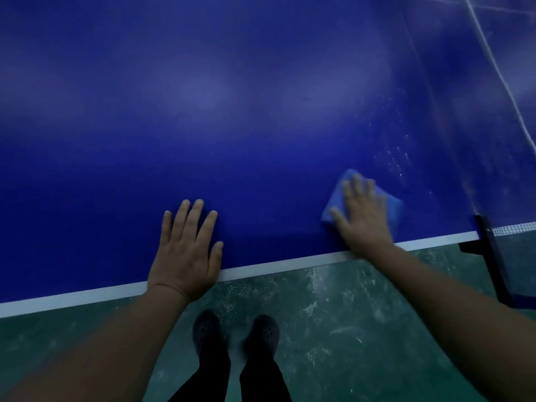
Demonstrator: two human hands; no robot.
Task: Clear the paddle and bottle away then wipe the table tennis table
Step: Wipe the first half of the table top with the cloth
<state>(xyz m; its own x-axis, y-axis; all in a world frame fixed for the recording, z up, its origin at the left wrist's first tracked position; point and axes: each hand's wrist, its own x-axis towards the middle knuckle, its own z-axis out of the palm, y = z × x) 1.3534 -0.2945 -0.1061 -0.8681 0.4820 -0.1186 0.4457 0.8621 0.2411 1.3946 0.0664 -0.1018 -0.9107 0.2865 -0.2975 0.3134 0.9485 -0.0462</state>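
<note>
Green, scuffed flooring runs below the near edge of a deep blue table tennis bench, whose white sideline slants up toward the right. At the right edge a black net post clamps onto the bench, with a strip of net mesh just beside it. No paddle or bottle shows anywhere, so the clearing part looks done and the wiping appears to be under way.

From the head view, the right hand lies flat on a folded blue cloth, fingers straight and spread, pressing it down rather than gripping it; the hand is slightly blurred. The cloth sits on the bench just inside the sideline, near the net post. The left hand rests palm down at the bench edge, fingers straight and holding nothing, seemingly bracing the body.

Pale specks and smears lie on the blue surface just beyond the cloth, up and to the right of the right fingers, toward the net. The right hand is by far the nearer to them, so a push away from the body and slightly right should carry the cloth over them.

Dark shoes stand on the floor below. No brand, label or writing can be read anywhere
</note>
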